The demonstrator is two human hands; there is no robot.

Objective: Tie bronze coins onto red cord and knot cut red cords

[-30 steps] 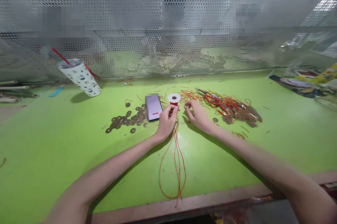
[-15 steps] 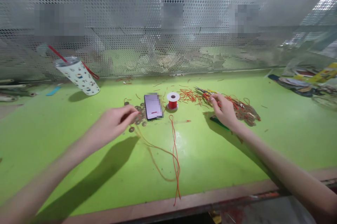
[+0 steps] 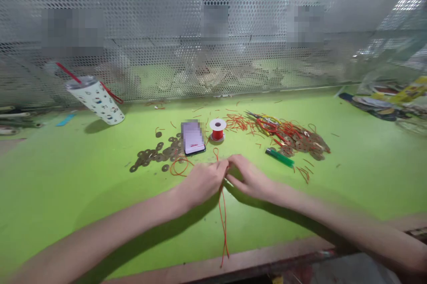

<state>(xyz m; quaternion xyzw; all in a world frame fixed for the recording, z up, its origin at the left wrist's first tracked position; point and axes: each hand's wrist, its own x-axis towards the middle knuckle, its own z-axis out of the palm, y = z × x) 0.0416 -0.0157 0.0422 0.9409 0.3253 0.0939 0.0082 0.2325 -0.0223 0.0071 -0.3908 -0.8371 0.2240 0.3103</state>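
Observation:
My left hand [image 3: 203,181] and my right hand [image 3: 249,179] meet at the middle of the green table [image 3: 66,186], fingertips touching and pinched together on a red cord [image 3: 223,213]. The cord trails down from my fingers toward the table's near edge. One strand also runs up toward the white spool of red cord [image 3: 218,129] standing behind my hands. A small loop of cord [image 3: 178,166] lies to the left of my left hand, next to a scatter of brass coins [image 3: 155,156].
A phone [image 3: 192,137] lies left of the spool. A green lighter [image 3: 280,157] lies right of my hands, before a heap of coins tied with red cord [image 3: 300,139] and scissors [image 3: 260,118]. A tilted tumbler [image 3: 95,99] stands far left. A perforated metal screen [image 3: 213,30] backs the table.
Both hands came in from the sides, left from the coins and right from the heap, and now pinch the cord together at the centre. The cord's wide loop has drawn up.

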